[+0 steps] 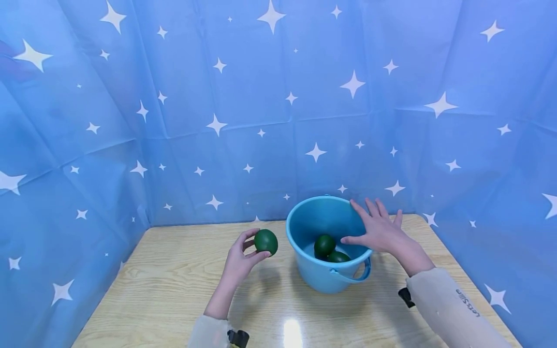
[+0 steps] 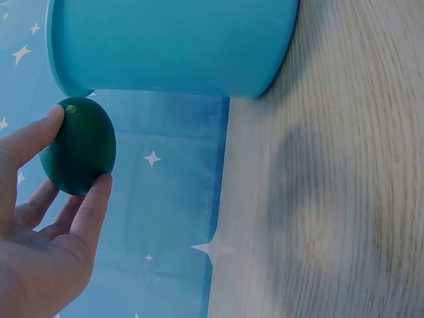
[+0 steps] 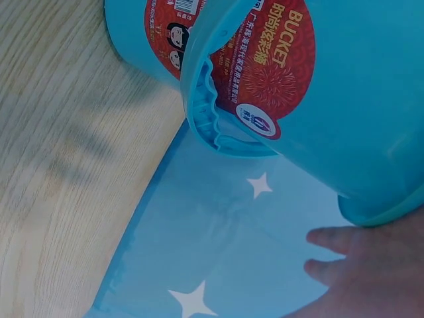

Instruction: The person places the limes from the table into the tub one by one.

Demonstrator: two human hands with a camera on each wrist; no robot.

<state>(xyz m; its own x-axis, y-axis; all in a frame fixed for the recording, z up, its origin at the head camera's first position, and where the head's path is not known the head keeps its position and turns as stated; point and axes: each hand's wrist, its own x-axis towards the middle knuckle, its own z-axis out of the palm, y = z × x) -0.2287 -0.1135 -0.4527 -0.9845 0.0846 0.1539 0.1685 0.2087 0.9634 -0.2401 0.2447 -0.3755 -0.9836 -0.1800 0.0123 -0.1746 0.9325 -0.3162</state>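
My left hand (image 1: 243, 258) pinches a dark green lime (image 1: 266, 242) between thumb and fingertips, raised above the table to the left of the bucket. In the left wrist view the lime (image 2: 79, 147) looks oval, with a small pale stem nub. My right hand (image 1: 383, 230) is at the right rim of the blue bucket (image 1: 319, 275), its fingers spread and its thumb reaching over the opening. Inside the bucket lie two more limes, one darker and rounder lime (image 1: 324, 245) and another lime (image 1: 338, 257) partly hidden by the near rim.
The bucket's handle (image 1: 354, 279) hangs down on its near right side. A red label (image 3: 268, 66) is on the bucket wall in the right wrist view. The wooden table (image 1: 165, 285) meets a blue curtain (image 1: 252, 106) with white stars at the back and sides.
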